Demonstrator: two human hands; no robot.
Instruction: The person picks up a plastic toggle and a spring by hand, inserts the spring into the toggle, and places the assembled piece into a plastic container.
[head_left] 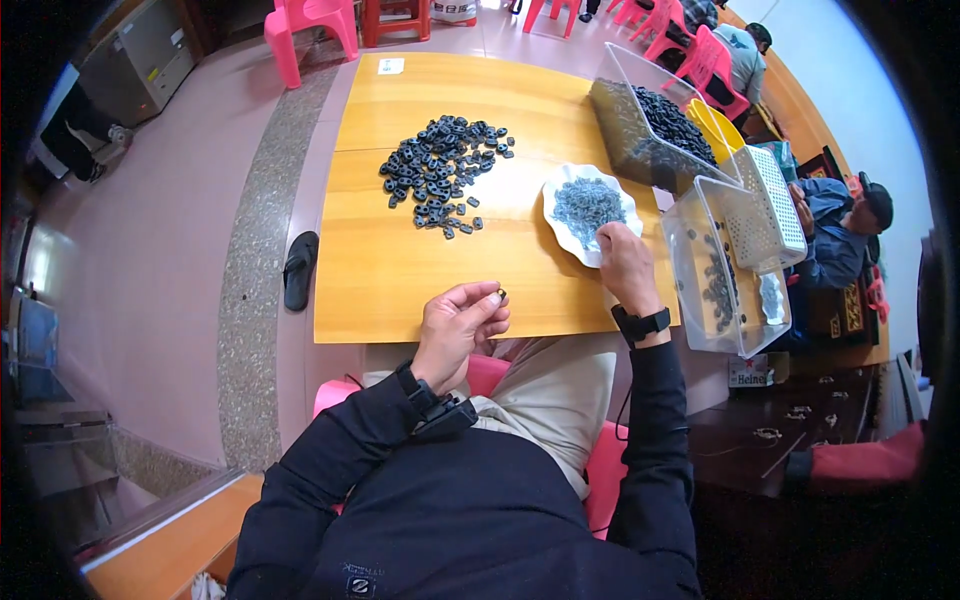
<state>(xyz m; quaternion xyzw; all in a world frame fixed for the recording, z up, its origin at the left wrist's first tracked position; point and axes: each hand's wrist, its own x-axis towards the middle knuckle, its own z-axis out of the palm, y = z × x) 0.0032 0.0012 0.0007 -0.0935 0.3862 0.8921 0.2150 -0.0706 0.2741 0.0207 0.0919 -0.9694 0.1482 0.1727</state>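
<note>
My left hand [465, 325] is closed near the table's front edge, its thumb and fingertips pinching a small black piece [502, 295] with a yellowish spot on it. Most of that piece is hidden by the fingers. At the right, my right hand [627, 262] reaches over the near rim of a white scalloped plate [566, 236], fingers drawn together; what they hold, if anything, is too small to make out. Heaped in the plate are many tiny translucent grey-blue pieces [588, 203]. Farther left lies a loose pile of small black oval pieces with holes [435, 170].
A clear bin [618, 105] full of black pieces stands at the far right. Nearer is another clear bin [682, 275] with a few, beside a white perforated basket [770, 215] and a yellow container [712, 128]. A person [845, 235] sits to the right. A dark slipper [299, 272] lies left of the table [370, 290].
</note>
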